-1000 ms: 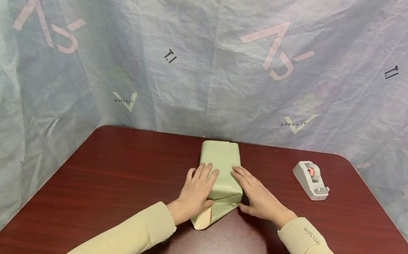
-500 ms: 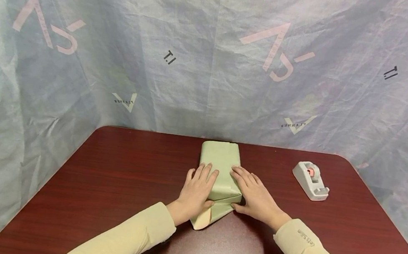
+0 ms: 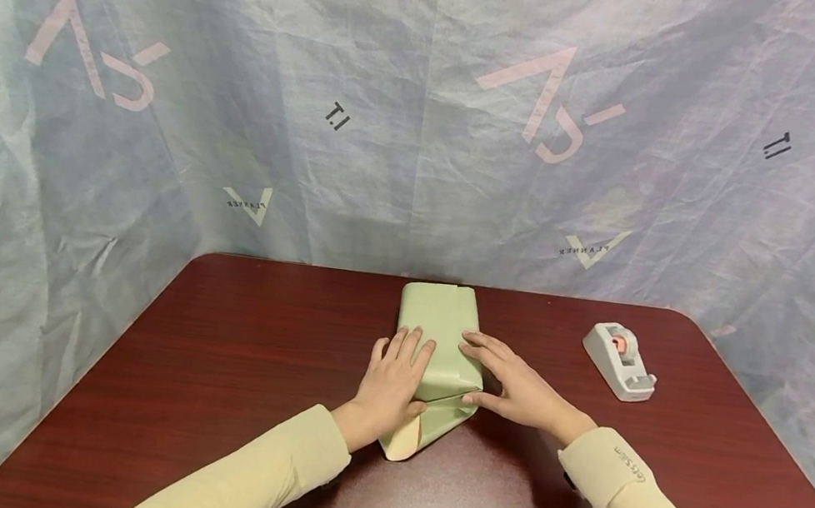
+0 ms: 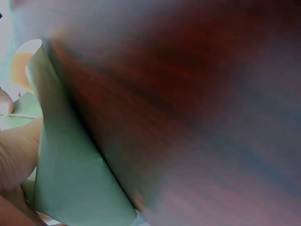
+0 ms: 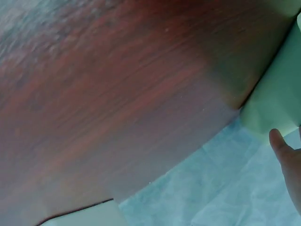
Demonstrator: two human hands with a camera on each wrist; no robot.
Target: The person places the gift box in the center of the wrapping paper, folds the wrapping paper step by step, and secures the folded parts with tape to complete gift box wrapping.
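I'm looking at a makeshift curtained booth (image 3: 82,192), with wrinkled printed cloth (image 3: 386,176) hanging around a reddish-brown table (image 3: 278,331).

- Bench (image 3: 254,337), dark red-brown with wood grain, its far corners rounded.
- White tape dispenser (image 3: 637,387) near the bench's far right corner, holding a reddish roll (image 3: 619,344).
- Wrinkled grey-blue cloth (image 3: 402,35) behind the far edge and past both side edges, printed with pink shapes (image 3: 547,86), black letters (image 3: 337,116) and pale yellow V-marks (image 3: 587,256) lettered "PLANNER" in reverse.
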